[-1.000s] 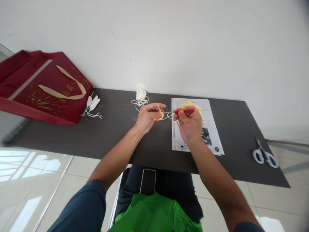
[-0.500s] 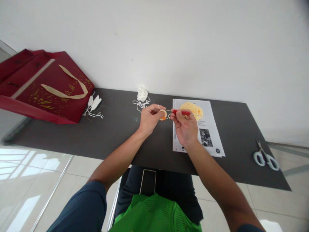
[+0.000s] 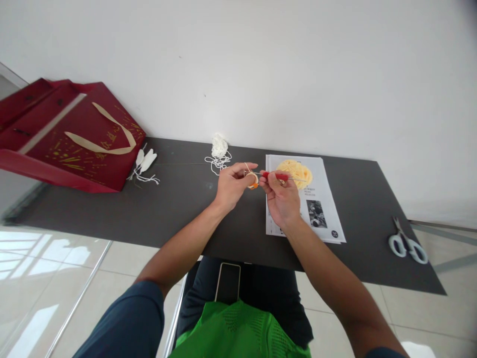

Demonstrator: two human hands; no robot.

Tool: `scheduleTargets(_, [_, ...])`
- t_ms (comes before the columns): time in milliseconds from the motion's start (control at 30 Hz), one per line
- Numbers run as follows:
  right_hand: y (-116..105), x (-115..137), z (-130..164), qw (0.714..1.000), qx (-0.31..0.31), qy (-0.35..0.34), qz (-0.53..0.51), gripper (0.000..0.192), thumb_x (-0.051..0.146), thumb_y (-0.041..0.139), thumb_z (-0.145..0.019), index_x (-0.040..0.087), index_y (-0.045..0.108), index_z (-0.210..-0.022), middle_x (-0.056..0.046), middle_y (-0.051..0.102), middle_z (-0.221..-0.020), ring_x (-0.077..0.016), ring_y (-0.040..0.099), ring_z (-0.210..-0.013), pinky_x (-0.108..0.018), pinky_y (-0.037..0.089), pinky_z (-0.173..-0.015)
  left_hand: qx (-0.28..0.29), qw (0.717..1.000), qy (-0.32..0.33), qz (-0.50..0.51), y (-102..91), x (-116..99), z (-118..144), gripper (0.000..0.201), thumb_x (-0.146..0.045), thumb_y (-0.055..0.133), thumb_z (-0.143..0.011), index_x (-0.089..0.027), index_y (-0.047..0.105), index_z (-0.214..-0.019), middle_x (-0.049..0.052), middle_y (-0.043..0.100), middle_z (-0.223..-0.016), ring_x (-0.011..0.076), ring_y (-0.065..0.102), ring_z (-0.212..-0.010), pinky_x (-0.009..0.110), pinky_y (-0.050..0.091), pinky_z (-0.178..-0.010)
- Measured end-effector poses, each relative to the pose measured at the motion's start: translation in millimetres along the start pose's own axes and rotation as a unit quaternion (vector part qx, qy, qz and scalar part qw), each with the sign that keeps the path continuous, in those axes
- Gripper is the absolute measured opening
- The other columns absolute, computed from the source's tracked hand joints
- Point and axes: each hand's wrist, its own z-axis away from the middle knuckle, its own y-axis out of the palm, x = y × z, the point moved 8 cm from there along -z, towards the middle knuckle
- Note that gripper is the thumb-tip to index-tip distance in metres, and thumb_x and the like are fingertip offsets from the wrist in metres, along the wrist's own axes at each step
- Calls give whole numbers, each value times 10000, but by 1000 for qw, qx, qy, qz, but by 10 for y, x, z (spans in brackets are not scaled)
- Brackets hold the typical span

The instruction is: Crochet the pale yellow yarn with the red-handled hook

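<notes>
My left hand (image 3: 231,185) pinches a small round yellow crochet piece (image 3: 252,178) with an orange marker at its lower edge. My right hand (image 3: 281,196) holds a red-handled crochet hook (image 3: 276,176), its metal tip at the piece. The two hands nearly touch above the dark table (image 3: 186,209). A strand of yellow yarn runs over my left fingers. Behind my right hand a loose heap of yellow yarn (image 3: 296,172) lies on a printed sheet of paper (image 3: 320,209).
A red gift bag (image 3: 74,136) lies flat at the table's far left, with white tassels (image 3: 144,161) beside it. A clump of white yarn (image 3: 218,147) sits near the wall. White-handled scissors (image 3: 406,242) rest at the right end. A phone (image 3: 228,282) lies on my lap.
My right hand has moved left with the hook, closing the gap to the crochet piece. My left hand has stayed nearly in place.
</notes>
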Motion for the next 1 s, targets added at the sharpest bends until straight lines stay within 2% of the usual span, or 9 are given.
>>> scheduleTargets(200, [21,76,19,999,-2,-33,24,219,347,797,-846,243,649,-969,-1,818,-915,-127,765,-719,-310,695,-762,-10,1000,5,7,-23,-1,-10,202,-245,816,-712,-185,815,-905,22,733,-755,112,620,-655,252,480,-656])
scheduleTargets(333, [52,80,40,998,3,-51,38,188,358,781,-858,231,683,-956,-19,822,-945,-134,768,-728,-325,692,-771,2,1000,-11,17,-13,41,-22,259,-250,831,-701,-180,808,-949,45,761,-828,131,658,-694,267,508,-681])
scheduleTargets(467, [41,139,117,990,-19,-98,96,176,368,768,-866,220,735,-955,-35,824,-966,-157,783,-766,-341,684,-786,12,999,-23,39,25,69,-20,335,-242,844,-699,-174,790,-1022,10,725,-766,104,626,-658,251,495,-673])
scheduleTargets(533, [44,218,183,972,-29,-146,180,162,347,753,-881,244,777,-1004,-35,827,-976,-175,793,-815,-355,677,-825,3,997,-27,68,24,88,-18,374,-233,853,-693,-172,778,-1054,-10,705,-741,94,615,-655,251,491,-697])
scheduleTargets(600, [91,301,254,941,-15,-208,267,173,306,740,-893,285,799,-1054,-33,829,-1038,-191,794,-905,-373,664,-890,-13,995,-28,90,9,104,-18,370,-218,855,-690,-165,776,-1047,-17,692,-731,87,606,-667,253,486,-736])
scheduleTargets(700, [176,384,345,897,29,-302,323,207,237,729,-896,327,808,-1065,-23,818,-1127,-212,779,-1018,-406,642,-961,-35,993,-31,113,-18,111,-19,302,-190,853,-683,-137,786,-973,-7,681,-731,86,595,-695,252,476,-774])
scheduleTargets(767, [187,384,351,887,45,-319,331,234,219,728,-894,342,806,-1077,-15,813,-1150,-214,774,-1038,-413,638,-972,-32,988,-51,140,-10,116,-21,307,-187,855,-682,-125,785,-975,-2,676,-734,84,592,-697,246,468,-761])
scheduleTargets(867, [128,304,260,919,41,-254,298,195,261,752,-878,331,814,-1049,-12,819,-1131,-212,785,-987,-411,650,-947,-7,980,-85,182,34,109,-17,380,-184,851,-685,-119,772,-1051,-5,670,-733,76,587,-669,235,453,-719])
scheduleTargets(1000, [55,135,122,983,22,-113,143,167,311,782,-854,282,806,-1017,-9,834,-946,-170,775,-765,-361,673,-794,-4,979,-89,181,38,75,-12,427,-159,835,-661,-119,764,-1080,-5,677,-739,65,569,-632,229,436,-675])
